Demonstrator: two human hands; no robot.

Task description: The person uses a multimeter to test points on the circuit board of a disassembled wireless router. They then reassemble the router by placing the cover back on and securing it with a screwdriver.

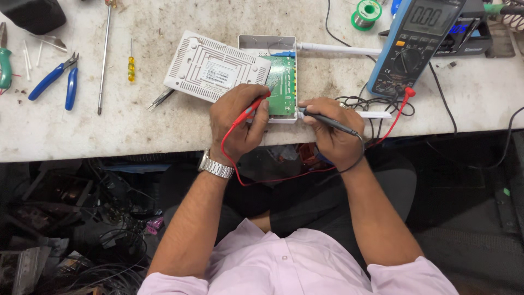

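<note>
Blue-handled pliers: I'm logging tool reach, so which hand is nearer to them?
Left. The left hand, holding the red probe, sits right of the blue-handled pliers. The right hand, with the black probe, lies farther right.

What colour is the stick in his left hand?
Red probe in the left hand, head view.

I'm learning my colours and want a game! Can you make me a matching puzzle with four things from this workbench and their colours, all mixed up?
Things:
1. Probe in the left hand
2. Probe in the right hand
3. Circuit board
4. Plier handles

Colours:
A. green
B. blue
C. red
D. black

Pairs: 1-C, 2-D, 3-A, 4-B
</note>
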